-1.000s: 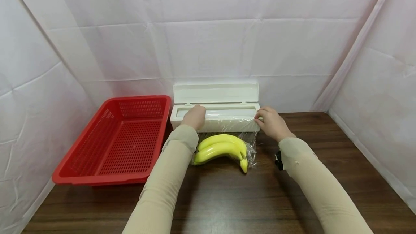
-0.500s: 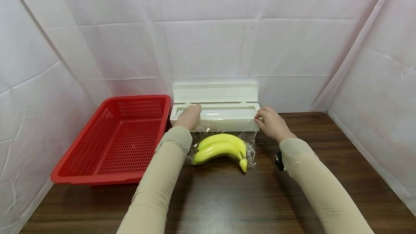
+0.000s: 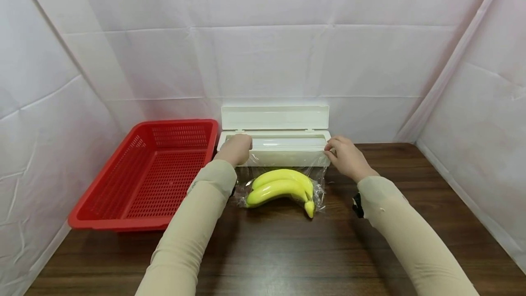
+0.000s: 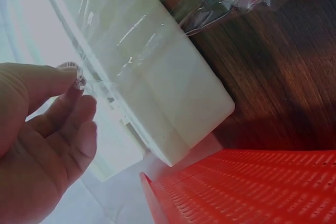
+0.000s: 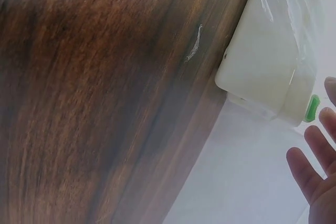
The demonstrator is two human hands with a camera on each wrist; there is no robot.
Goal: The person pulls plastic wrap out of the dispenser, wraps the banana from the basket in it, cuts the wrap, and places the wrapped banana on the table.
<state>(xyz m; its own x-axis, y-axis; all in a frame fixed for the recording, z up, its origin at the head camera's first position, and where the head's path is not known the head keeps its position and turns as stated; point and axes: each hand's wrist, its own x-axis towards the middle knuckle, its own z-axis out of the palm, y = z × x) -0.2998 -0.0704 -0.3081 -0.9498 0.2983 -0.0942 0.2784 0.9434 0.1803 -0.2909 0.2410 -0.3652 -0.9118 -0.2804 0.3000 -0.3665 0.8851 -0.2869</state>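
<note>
A white cling film box (image 3: pixel 287 155) stands with its lid up at the back of the table. Clear cling film (image 4: pixel 139 35) drapes over its front towards a bunch of yellow bananas (image 3: pixel 281 187), around which it lies crumpled. My left hand (image 3: pixel 235 149) is over the box's left part; thumb and forefinger pinch a bunched bit of the film in the left wrist view. At the box's right end, my right hand (image 3: pixel 347 156) pinches the film's edge between thumb and forefinger, while its other fingers stretch out in the right wrist view. The right thumb is hidden there.
A red perforated basket (image 3: pixel 144 225) stands left of the box, close to the left forearm. White cloth walls (image 3: pixel 267 63) enclose the brown wooden table (image 3: pixel 287 259) at the back and sides. A green tab (image 5: pixel 312 108) sits on the box's right end.
My left hand has slid left along the box, showing more of the roll and the draped film. The right hand has stayed at the box's right end, and the bananas lie still.
</note>
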